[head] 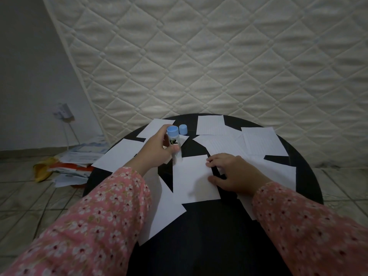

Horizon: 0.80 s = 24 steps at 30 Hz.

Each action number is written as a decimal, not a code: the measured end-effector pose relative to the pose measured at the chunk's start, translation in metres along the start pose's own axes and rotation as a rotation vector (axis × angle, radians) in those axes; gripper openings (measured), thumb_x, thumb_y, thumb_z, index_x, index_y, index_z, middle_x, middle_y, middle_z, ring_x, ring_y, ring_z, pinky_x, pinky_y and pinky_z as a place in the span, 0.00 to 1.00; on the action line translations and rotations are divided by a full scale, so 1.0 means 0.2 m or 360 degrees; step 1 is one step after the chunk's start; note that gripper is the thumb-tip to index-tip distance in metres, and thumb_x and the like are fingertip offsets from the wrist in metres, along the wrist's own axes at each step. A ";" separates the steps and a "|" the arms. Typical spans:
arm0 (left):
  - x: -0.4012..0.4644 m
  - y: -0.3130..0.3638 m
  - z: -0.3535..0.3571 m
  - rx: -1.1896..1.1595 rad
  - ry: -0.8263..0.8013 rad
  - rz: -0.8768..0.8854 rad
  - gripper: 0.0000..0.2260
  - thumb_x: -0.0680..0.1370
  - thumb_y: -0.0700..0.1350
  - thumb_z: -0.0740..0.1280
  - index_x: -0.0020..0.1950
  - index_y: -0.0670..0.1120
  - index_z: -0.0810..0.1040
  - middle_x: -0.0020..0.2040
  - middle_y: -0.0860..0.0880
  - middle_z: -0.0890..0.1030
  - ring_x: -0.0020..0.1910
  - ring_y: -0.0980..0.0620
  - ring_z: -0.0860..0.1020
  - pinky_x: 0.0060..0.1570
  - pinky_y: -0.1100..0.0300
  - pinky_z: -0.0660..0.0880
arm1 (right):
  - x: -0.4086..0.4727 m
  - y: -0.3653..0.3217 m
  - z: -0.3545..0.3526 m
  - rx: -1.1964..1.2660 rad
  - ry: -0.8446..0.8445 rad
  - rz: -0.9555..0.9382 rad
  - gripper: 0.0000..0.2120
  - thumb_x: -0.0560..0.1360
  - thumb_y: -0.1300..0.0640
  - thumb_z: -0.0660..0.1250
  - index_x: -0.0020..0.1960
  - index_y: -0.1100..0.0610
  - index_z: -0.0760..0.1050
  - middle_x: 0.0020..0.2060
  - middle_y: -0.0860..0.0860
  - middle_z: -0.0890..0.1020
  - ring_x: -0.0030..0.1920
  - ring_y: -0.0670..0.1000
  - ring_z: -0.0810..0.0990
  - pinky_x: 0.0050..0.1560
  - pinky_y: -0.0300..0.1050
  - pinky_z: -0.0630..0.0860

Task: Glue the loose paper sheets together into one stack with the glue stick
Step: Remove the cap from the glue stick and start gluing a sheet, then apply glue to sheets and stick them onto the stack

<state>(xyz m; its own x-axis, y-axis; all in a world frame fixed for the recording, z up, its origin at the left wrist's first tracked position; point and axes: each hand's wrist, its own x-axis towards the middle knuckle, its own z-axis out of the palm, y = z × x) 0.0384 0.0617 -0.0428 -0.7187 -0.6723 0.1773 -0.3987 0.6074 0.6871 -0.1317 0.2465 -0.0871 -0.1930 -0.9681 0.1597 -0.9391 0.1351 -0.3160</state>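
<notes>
I see the left hand (157, 148) gripping the glue stick (173, 143) tip-down at the centre sheet (194, 180)'s far edge, ready to spread; right hand (232, 174), fingers curled, pins that sheet steady. Cap (183, 129) parked behind.

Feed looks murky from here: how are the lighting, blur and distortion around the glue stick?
Head view: dim, corners darkened; glue stick tip motion-blurred in the left hand; soft shadow under the right hand on the centre sheet; wide-angle lens bows the table rim.
</notes>
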 end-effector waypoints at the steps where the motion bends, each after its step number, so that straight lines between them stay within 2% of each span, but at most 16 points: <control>1: 0.00 0.00 0.00 -0.0003 0.0003 -0.0008 0.21 0.76 0.46 0.70 0.66 0.54 0.66 0.57 0.51 0.77 0.56 0.50 0.75 0.58 0.50 0.73 | 0.00 0.00 0.00 0.0001 0.0002 -0.0001 0.24 0.74 0.42 0.66 0.68 0.48 0.72 0.69 0.42 0.71 0.69 0.42 0.66 0.70 0.53 0.64; 4: -0.01 0.01 -0.04 0.0007 0.0043 -0.0048 0.19 0.75 0.49 0.71 0.64 0.52 0.69 0.57 0.51 0.74 0.54 0.52 0.75 0.53 0.55 0.72 | 0.00 0.00 -0.01 -0.0010 0.0004 -0.0007 0.24 0.74 0.42 0.66 0.68 0.48 0.72 0.69 0.41 0.70 0.69 0.42 0.67 0.70 0.53 0.64; 6: 0.00 0.03 -0.07 -0.0086 0.0140 -0.0078 0.16 0.77 0.52 0.68 0.62 0.49 0.72 0.53 0.50 0.73 0.46 0.56 0.72 0.43 0.60 0.70 | -0.01 0.00 -0.01 -0.0036 0.0001 -0.0016 0.24 0.74 0.42 0.65 0.68 0.48 0.71 0.69 0.41 0.70 0.69 0.41 0.66 0.69 0.53 0.64; 10: -0.01 0.08 -0.11 -0.0854 0.0407 -0.0248 0.10 0.79 0.53 0.65 0.53 0.49 0.72 0.42 0.46 0.78 0.32 0.53 0.74 0.31 0.62 0.70 | -0.01 0.00 -0.01 -0.0054 0.0036 -0.0030 0.24 0.74 0.41 0.65 0.68 0.47 0.71 0.68 0.40 0.71 0.69 0.40 0.66 0.67 0.55 0.67; 12: 0.00 0.09 -0.10 -0.1086 0.0491 -0.0352 0.11 0.76 0.50 0.68 0.52 0.45 0.73 0.40 0.45 0.81 0.32 0.50 0.79 0.31 0.59 0.70 | -0.01 0.00 -0.01 -0.0067 0.0028 -0.0023 0.24 0.74 0.41 0.64 0.68 0.47 0.71 0.68 0.39 0.70 0.69 0.40 0.66 0.67 0.54 0.67; 13: -0.01 0.11 -0.08 -0.1138 0.0490 -0.0403 0.15 0.73 0.50 0.69 0.54 0.42 0.74 0.40 0.45 0.83 0.34 0.49 0.81 0.32 0.59 0.69 | -0.01 0.00 -0.01 -0.0069 0.0022 -0.0016 0.24 0.74 0.41 0.64 0.68 0.47 0.71 0.69 0.39 0.70 0.69 0.40 0.66 0.67 0.53 0.67; 15: -0.02 0.13 -0.07 -0.1193 0.0473 -0.0488 0.24 0.65 0.53 0.70 0.56 0.41 0.76 0.44 0.46 0.85 0.39 0.51 0.80 0.34 0.60 0.68 | -0.02 0.01 -0.01 -0.0044 0.0020 -0.0009 0.24 0.74 0.41 0.64 0.68 0.47 0.72 0.68 0.39 0.71 0.69 0.40 0.67 0.67 0.54 0.67; 16: -0.01 0.13 -0.06 -0.1223 0.0455 -0.0510 0.23 0.64 0.53 0.70 0.55 0.43 0.79 0.48 0.47 0.85 0.41 0.52 0.78 0.36 0.60 0.67 | -0.02 0.01 -0.01 -0.0031 0.0004 -0.0003 0.24 0.74 0.41 0.64 0.68 0.47 0.72 0.68 0.40 0.71 0.69 0.41 0.67 0.67 0.55 0.67; 18: -0.02 0.12 -0.03 -0.1226 0.0341 -0.0494 0.15 0.66 0.49 0.70 0.51 0.49 0.80 0.52 0.49 0.84 0.43 0.54 0.74 0.40 0.59 0.66 | -0.03 0.01 -0.02 -0.0024 -0.0041 0.0005 0.24 0.74 0.42 0.64 0.69 0.47 0.71 0.69 0.40 0.70 0.70 0.41 0.66 0.68 0.56 0.66; 20: -0.02 0.09 0.00 -0.1061 0.0234 -0.0458 0.16 0.67 0.46 0.73 0.53 0.50 0.79 0.53 0.50 0.83 0.45 0.53 0.75 0.41 0.59 0.68 | -0.03 0.01 -0.03 -0.0024 -0.0071 0.0013 0.24 0.75 0.43 0.64 0.69 0.47 0.70 0.70 0.40 0.69 0.71 0.41 0.65 0.70 0.56 0.64; 24: 0.01 0.07 0.07 -0.0628 0.0242 -0.0475 0.14 0.71 0.49 0.76 0.54 0.48 0.78 0.44 0.51 0.81 0.40 0.55 0.77 0.38 0.61 0.69 | -0.02 0.00 -0.04 -0.0031 -0.0133 0.0000 0.22 0.76 0.49 0.64 0.70 0.48 0.70 0.71 0.41 0.67 0.74 0.43 0.60 0.72 0.52 0.60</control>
<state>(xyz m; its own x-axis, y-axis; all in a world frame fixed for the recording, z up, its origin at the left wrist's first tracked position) 0.0241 0.0752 -0.0434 -0.5039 -0.8637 0.0130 -0.3076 0.1935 0.9316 -0.1341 0.2526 -0.0798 -0.1695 -0.9822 0.0812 -0.9446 0.1384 -0.2975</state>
